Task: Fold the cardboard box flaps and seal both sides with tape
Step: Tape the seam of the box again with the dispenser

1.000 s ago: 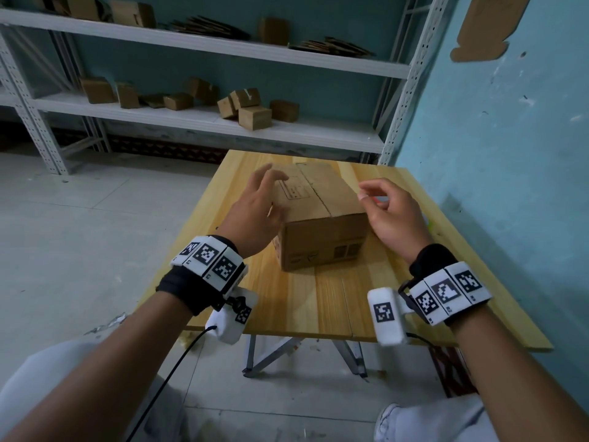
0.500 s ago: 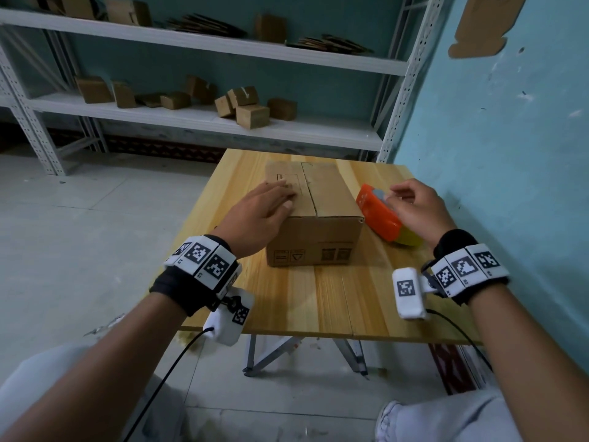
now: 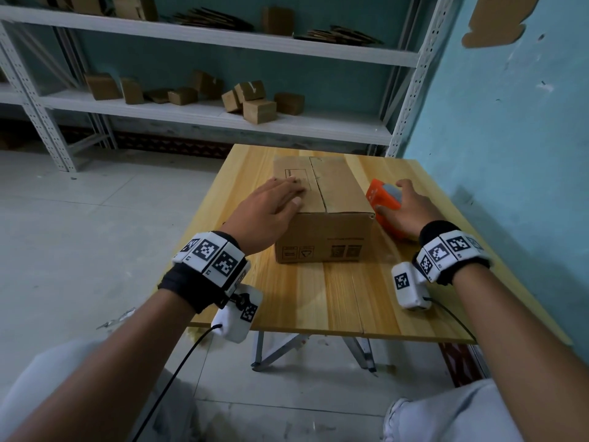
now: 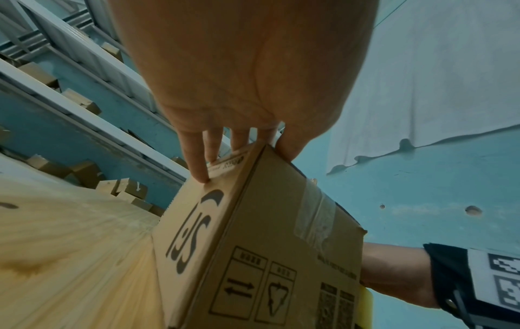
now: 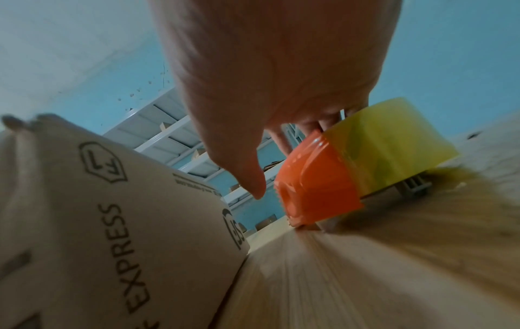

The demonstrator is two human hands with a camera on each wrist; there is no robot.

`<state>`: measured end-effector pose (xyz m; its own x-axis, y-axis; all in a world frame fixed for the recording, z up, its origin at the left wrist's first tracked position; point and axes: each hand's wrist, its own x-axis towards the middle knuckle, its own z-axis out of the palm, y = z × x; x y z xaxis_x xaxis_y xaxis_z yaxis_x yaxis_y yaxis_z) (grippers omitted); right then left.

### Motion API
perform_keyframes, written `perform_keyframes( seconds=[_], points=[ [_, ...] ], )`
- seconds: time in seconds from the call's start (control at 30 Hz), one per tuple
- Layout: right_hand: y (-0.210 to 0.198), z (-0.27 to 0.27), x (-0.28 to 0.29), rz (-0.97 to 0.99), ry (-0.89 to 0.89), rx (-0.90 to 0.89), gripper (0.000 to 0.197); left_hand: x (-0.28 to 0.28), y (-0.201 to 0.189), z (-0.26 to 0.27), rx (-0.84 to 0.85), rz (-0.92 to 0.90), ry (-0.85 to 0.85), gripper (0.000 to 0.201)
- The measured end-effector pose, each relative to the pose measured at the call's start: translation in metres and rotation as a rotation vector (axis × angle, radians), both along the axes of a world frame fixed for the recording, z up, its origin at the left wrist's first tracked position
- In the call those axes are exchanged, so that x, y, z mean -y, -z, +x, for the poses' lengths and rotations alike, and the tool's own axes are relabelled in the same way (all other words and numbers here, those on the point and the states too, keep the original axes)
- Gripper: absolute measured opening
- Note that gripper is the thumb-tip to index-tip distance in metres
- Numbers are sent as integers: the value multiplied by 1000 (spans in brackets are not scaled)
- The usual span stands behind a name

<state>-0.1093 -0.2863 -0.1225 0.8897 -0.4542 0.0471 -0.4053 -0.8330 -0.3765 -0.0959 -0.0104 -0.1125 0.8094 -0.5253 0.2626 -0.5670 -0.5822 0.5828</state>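
A brown cardboard box (image 3: 331, 231) stands square on the wooden table (image 3: 318, 301), its two top flaps folded down and meeting at a middle seam (image 3: 320, 189). My left hand (image 3: 287, 193) lies flat on the left flap with straight fingers. In the left wrist view the fingertips (image 4: 201, 175) press the box (image 4: 253, 244) at its top edge, and a strip of clear tape (image 4: 315, 213) shows on the near face. Right of the box, my right hand (image 3: 392, 198) grips an orange tape dispenser (image 3: 381, 194). The dispenser (image 5: 315, 187) carries a yellowish roll (image 5: 388, 147) and rests on the table.
A blue wall (image 3: 510, 154) runs close along the table's right edge. Behind the table stand white metal shelves (image 3: 223, 113) with several small cardboard boxes. Grey floor (image 3: 95, 234) lies to the left, and bare wood fills the table's near half.
The box has been turned square to the table edge. My left hand has flattened onto the top flap. My right hand has left the box, gone right and closed round the tape dispenser.
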Motion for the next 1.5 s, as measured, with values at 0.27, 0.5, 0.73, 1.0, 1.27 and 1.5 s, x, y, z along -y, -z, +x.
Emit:
perform_keyframes(
  seconds=[0.27, 0.5, 0.73, 1.0, 1.27, 1.5],
  points=[
    [2, 6, 3, -36, -22, -56, 67, 0, 1, 1, -1, -7, 1, 42],
    [2, 3, 8, 19, -32, -28, 66, 0, 1, 2, -8, 5, 2, 42],
    [-7, -15, 10, -98, -51, -34, 49, 0, -3, 1, 20, 17, 7, 41],
    [-33, -47, 39, 300, -5, 355, 31, 2, -4, 1, 45, 34, 0, 40],
    [-52, -67, 23, 296, 7, 722, 43, 4, -6, 1, 90, 43, -6, 38],
    [-66, -74, -5, 231, -159, 786, 44, 4, -9, 2, 164, 2, 12, 34]
  ],
)
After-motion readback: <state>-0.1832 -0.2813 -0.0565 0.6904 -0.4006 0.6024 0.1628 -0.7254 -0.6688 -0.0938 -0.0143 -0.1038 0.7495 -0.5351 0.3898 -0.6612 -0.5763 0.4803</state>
